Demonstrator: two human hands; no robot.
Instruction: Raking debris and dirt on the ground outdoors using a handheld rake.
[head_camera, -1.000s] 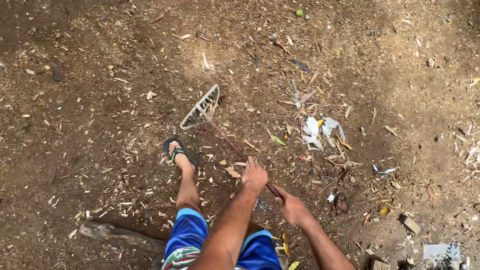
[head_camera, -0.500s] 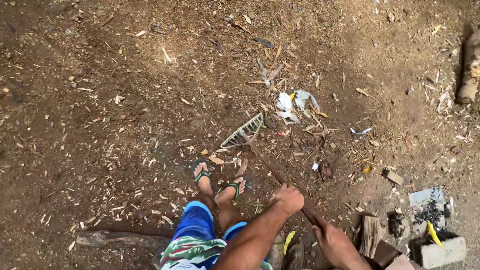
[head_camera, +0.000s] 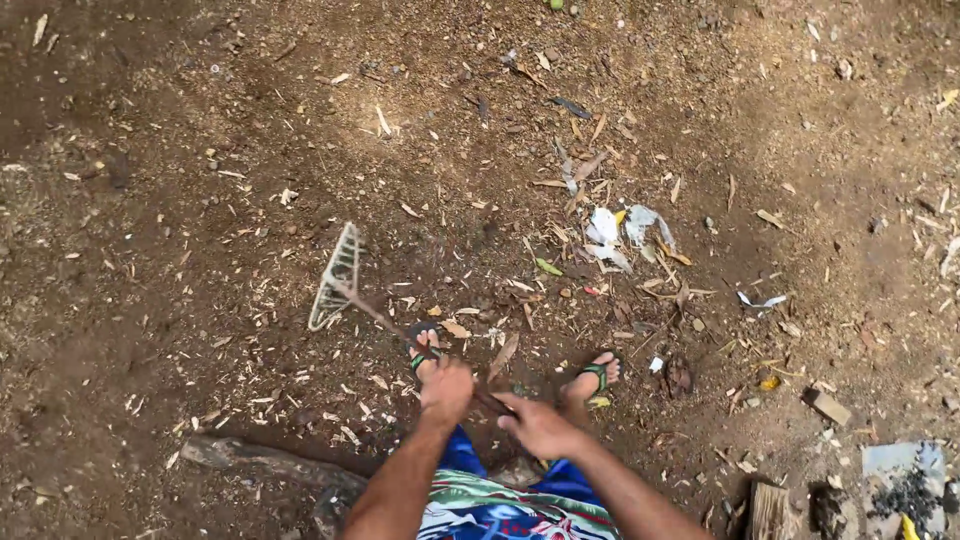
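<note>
The rake (head_camera: 335, 278) is held by both hands, the left hand (head_camera: 446, 388) closed on the handle ahead of the right hand (head_camera: 540, 428). From the grip, the handle runs up-left to the head, resting on the dirt.

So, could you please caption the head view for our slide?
Both hands, left and right, grip a rake over littered dirt.
</note>
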